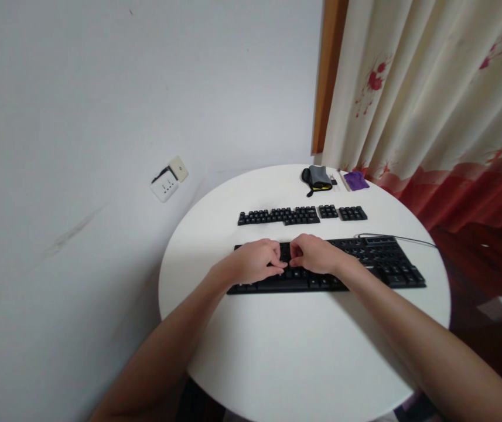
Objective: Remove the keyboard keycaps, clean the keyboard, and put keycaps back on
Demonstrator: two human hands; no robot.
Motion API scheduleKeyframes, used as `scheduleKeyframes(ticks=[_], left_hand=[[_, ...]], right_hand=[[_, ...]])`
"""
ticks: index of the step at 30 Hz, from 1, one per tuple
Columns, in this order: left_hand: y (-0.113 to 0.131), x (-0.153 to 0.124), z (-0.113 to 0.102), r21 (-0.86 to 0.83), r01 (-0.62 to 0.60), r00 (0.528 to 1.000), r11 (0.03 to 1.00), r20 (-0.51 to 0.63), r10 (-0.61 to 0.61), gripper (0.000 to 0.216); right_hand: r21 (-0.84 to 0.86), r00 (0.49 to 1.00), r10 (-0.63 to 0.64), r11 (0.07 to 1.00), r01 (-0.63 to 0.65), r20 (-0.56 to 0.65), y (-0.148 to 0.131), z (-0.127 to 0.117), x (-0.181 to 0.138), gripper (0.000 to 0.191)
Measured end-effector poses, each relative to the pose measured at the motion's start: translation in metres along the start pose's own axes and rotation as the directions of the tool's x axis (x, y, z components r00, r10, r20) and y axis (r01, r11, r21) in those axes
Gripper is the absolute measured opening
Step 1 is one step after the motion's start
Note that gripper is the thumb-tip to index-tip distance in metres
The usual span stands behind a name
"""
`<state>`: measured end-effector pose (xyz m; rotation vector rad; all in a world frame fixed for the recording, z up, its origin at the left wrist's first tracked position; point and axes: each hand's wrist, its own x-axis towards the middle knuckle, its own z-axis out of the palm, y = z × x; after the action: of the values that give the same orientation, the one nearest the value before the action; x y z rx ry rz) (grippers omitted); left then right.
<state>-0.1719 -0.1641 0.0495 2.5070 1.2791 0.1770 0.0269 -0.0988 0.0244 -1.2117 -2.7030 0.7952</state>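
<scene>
A black keyboard (277, 285) lies across the white table, with several keycaps off its base in places. Over its left-middle part, my left hand (257, 259) is bent, thumb and fingers drawn together close to the keys. My right hand (314, 253) faces it just to the right, with its fingers curled down onto the keyboard in a pinch. Whatever lies between the fingertips of either hand is too small or hidden to make out. Behind the keyboard, loose black keycaps stand in rows: a long block (279, 216), a small block (328, 211) and another block (353, 213).
The round white table (294, 346) stands against a wall with a socket (164, 186). At its far edge lie a folded grey cloth (320, 177) and a purple cloth (356, 180). The keyboard's cable (413, 240) runs off the right edge. Curtains (430, 88) hang at right.
</scene>
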Motion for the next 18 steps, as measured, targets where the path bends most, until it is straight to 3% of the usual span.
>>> scheduleKeyframes(ticks=[5,12,15,18], left_hand=[[-0.001,0.003,0.003,0.005,-0.011,1.0,1.0,0.024,0.011,0.02],[-0.013,0.015,0.012,-0.113,-0.037,0.996,0.993,-0.089,0.027,0.019],[-0.021,0.026,0.022,-0.119,0.032,0.958,0.992,-0.279,-0.065,0.024],[-0.032,0.037,0.035,-0.115,0.154,0.894,0.981,-0.407,-0.188,0.028]], right_hand=[[-0.071,0.999,0.036,0.997,-0.036,0.004,0.0,0.001,0.003,0.014],[0.074,0.999,-0.048,0.996,0.047,0.009,0.01,0.001,0.007,0.01],[0.101,0.99,-0.014,0.994,0.028,-0.139,0.017,0.002,0.014,0.011],[0.008,0.943,0.105,0.994,-0.109,-0.315,0.021,0.005,0.022,0.024]])
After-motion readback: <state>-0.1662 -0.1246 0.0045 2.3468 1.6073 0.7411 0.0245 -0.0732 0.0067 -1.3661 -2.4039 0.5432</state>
